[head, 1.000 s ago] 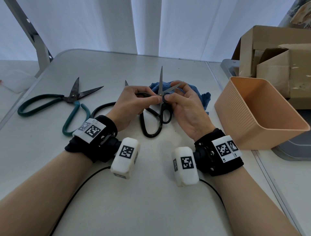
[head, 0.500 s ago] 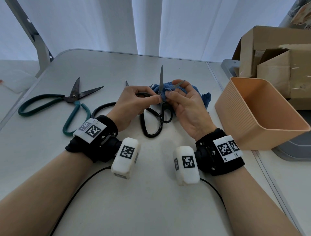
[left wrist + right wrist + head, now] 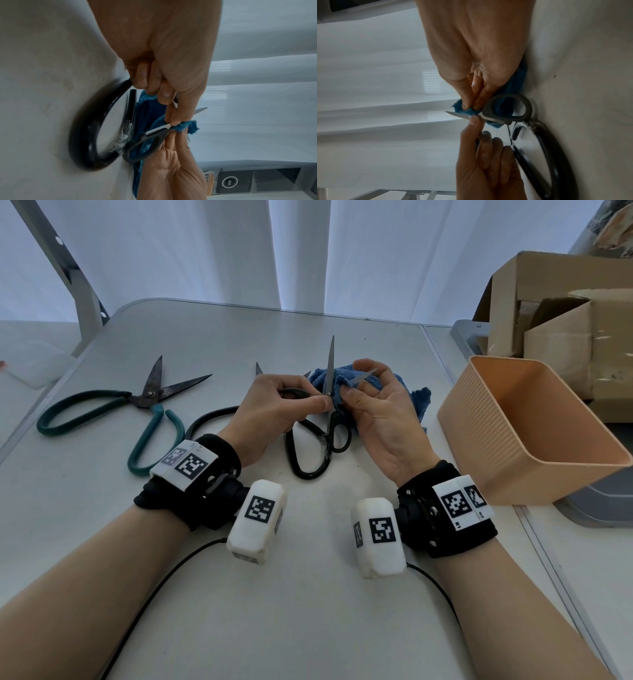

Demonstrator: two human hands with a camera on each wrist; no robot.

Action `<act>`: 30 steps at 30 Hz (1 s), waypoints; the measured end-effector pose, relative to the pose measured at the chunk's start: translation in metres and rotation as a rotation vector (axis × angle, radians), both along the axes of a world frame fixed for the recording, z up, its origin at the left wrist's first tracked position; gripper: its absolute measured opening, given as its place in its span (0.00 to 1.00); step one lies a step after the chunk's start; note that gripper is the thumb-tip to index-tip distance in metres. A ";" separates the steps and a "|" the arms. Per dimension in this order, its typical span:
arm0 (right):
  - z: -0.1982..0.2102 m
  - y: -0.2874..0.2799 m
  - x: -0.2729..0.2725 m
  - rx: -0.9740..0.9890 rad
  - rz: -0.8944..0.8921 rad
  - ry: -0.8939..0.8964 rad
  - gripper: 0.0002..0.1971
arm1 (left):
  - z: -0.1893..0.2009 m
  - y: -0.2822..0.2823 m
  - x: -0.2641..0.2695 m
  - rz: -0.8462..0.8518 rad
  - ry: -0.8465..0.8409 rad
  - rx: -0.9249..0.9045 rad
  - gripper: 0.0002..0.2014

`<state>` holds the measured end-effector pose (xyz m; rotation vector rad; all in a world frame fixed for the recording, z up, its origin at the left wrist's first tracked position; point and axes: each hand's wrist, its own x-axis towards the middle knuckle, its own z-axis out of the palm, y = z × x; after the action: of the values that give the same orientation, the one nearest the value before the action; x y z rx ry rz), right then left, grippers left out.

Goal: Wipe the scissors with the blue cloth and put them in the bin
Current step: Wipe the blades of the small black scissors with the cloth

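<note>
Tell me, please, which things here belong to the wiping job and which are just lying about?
In use: small black scissors, blue cloth, orange bin, left hand, right hand.
Idle: green-handled scissors, large black-handled scissors, cardboard boxes.

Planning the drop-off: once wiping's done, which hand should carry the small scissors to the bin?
Left hand, probably: it already pinches the small scissors at the pivot. The right hand holds the blue cloth, though the bin sits on its side.

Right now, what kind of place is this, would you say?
Probably a makeshift workroom or recording setup, not a kitchen: a plain white folding table, pale curtains close behind it, and opened cardboard boxes stacked on the right beside an orange bin.
</note>
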<state>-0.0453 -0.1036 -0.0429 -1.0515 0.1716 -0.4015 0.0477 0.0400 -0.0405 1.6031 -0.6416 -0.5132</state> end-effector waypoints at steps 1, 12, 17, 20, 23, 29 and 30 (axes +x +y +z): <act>0.000 0.000 0.000 -0.005 0.001 0.003 0.17 | 0.000 0.000 0.000 0.002 0.002 -0.002 0.07; -0.001 -0.002 0.001 0.017 -0.023 0.010 0.12 | 0.000 0.000 0.001 0.003 0.012 -0.010 0.07; 0.000 0.001 0.000 0.042 -0.064 0.000 0.12 | -0.001 0.000 0.001 0.004 0.012 -0.015 0.07; 0.000 0.000 0.000 0.045 -0.074 0.001 0.12 | -0.001 0.000 0.001 0.011 0.016 -0.016 0.07; 0.002 0.000 -0.001 0.064 -0.063 -0.003 0.14 | -0.002 0.000 0.003 0.025 0.018 -0.023 0.08; 0.002 0.002 -0.001 0.065 -0.071 -0.012 0.12 | -0.002 -0.001 0.003 0.031 0.027 -0.030 0.07; 0.002 0.002 -0.001 0.067 -0.066 -0.016 0.13 | -0.002 0.000 0.003 0.034 0.031 -0.035 0.07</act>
<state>-0.0462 -0.1016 -0.0407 -0.9780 0.2047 -0.4606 0.0505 0.0395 -0.0427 1.5677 -0.5956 -0.4985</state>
